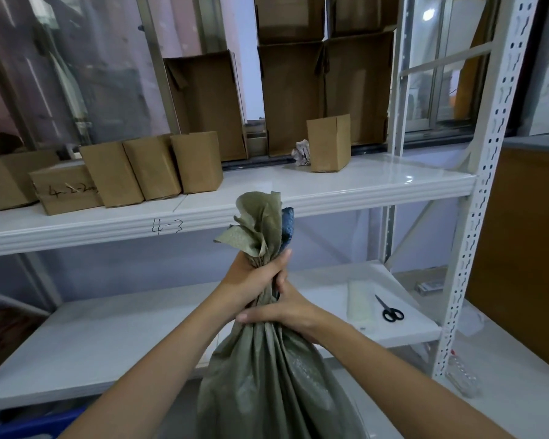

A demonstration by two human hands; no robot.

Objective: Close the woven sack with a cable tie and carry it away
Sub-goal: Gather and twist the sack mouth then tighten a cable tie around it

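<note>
Along the left of the frame, a row of small cardboard boxes (114, 175) stands on the upper shelf (377, 182) of a white metal rack; one box bears handwritten numbers, and "4-3" is written on the shelf's front edge below them. Taller open cartons (292, 96) stand behind against the window.

In the lower centre, the woven sack (267, 381), olive-grey, hangs upright in front of the rack with its neck gathered into a twist. The left hand (251, 280) is closed tight around the neck, just under the ruffled mouth that fans out above it, where a bit of blue material shows. The right hand (286, 308) sits directly below and touching the left, its fingers wrapped around the same twisted neck where the sack starts to widen. No tie can be made out on the neck.

To the right, on the lower shelf (108, 337), black-handled scissors (390, 310) lie beside a pale flat bundle (360, 304). A perforated white upright (485, 185) runs down the right side.
</note>
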